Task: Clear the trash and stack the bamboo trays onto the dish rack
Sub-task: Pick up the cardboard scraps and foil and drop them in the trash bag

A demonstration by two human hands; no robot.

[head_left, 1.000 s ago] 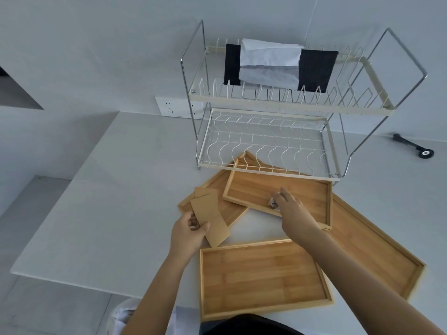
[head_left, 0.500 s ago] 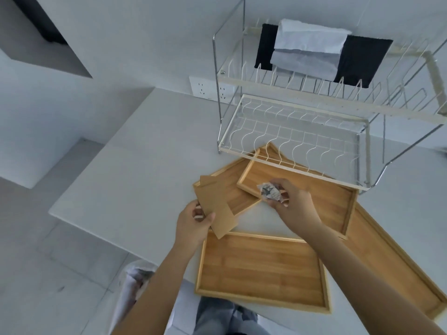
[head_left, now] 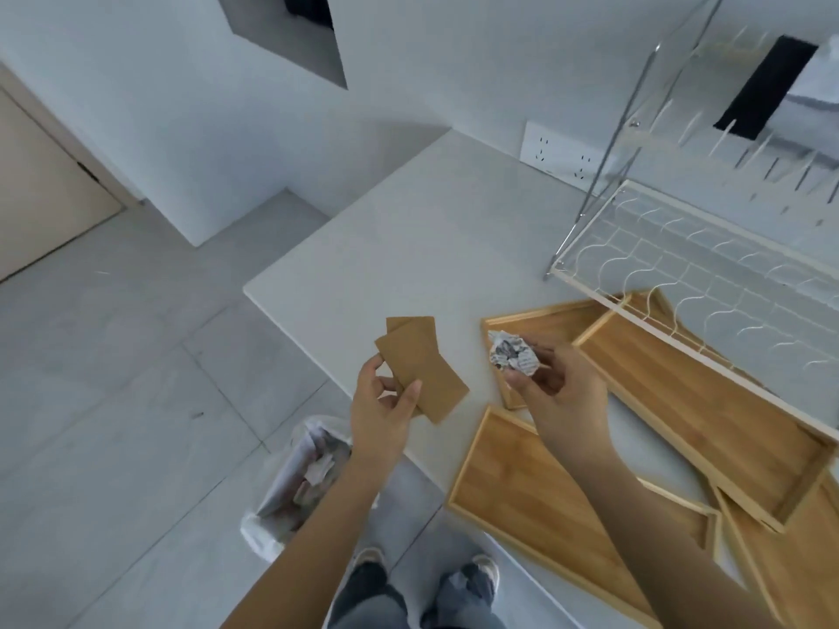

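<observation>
My left hand [head_left: 380, 410] grips two brown cardboard pieces [head_left: 420, 367] above the counter's left edge. My right hand [head_left: 560, 397] pinches a crumpled ball of printed paper [head_left: 512, 352] over the corner of a bamboo tray [head_left: 540, 322]. Several bamboo trays lie overlapped on the white counter [head_left: 408, 247]: one near me [head_left: 535, 492], one long one [head_left: 708, 401] partly under the rack. The white wire dish rack [head_left: 681, 270] stands at the right, its lower shelf bare.
A bin lined with a white bag [head_left: 295, 483] holding crumpled paper stands on the floor below my left forearm. A black cloth [head_left: 767, 84] hangs on the rack's upper tier. A wall socket [head_left: 563, 152] sits behind the counter. My feet show below.
My right hand lifted the paper ball out of the tray and brought it left. My left hand moved the cardboard left past the counter edge. My head turned left and down, revealing the bin.
</observation>
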